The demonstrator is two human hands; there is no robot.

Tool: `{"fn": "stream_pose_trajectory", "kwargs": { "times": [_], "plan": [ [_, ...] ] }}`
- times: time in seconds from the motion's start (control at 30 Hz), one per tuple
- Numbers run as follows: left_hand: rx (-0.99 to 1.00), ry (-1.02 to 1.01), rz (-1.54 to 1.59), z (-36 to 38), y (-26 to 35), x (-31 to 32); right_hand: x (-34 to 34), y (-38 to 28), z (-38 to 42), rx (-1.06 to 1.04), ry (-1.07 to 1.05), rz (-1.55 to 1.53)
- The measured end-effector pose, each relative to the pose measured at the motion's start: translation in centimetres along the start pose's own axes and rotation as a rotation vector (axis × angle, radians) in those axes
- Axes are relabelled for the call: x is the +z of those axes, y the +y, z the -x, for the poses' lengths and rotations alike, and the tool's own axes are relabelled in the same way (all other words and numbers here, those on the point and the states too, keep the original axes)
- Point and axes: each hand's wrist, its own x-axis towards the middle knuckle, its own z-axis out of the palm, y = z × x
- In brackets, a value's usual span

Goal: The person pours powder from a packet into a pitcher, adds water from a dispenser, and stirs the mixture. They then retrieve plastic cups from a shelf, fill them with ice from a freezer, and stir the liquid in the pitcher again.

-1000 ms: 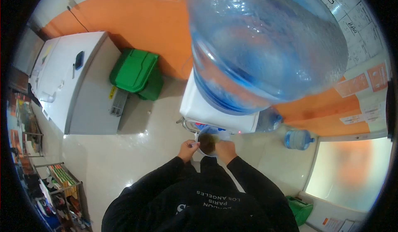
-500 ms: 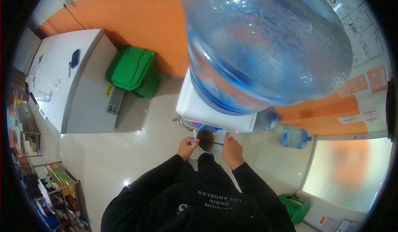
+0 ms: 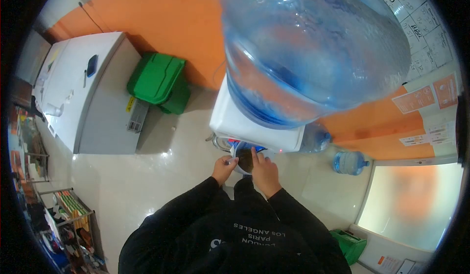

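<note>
Just below the front of a white water dispenser (image 3: 245,122) is a white round container (image 3: 235,152) with dark brown contents (image 3: 246,162). My left hand (image 3: 224,170) is closed at its left rim, thumb and fingers pinching the edge. My right hand (image 3: 266,175) is over its right side, back of the hand up, with the index finger stretched forward towards the dispenser's front. It covers much of the container. Whatever lies under its curled fingers is hidden. A large clear blue water bottle (image 3: 313,53) stands upside down on the dispenser.
Left of the dispenser are a green lidded bin (image 3: 156,80) and a white chest freezer (image 3: 105,97) with a phone (image 3: 92,65) on top. Two more water bottles, one a blue bottle (image 3: 350,163), stand on the right. A shelf rack (image 3: 73,215) is at lower left.
My right hand has moved left and slightly forward over the container, its index finger now stretched out. The thin dark stick seen in the container before is now hidden. The left hand keeps its grip.
</note>
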Motion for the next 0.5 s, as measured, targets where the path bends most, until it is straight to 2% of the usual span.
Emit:
{"fn": "stream_pose_trajectory", "kwargs": {
  "times": [0.5],
  "plan": [
    [-0.023, 0.019, 0.097, -0.3, -0.8, 0.4, 2.2, -0.1, -0.2, 0.165, -0.069, 0.09]
  ]
}}
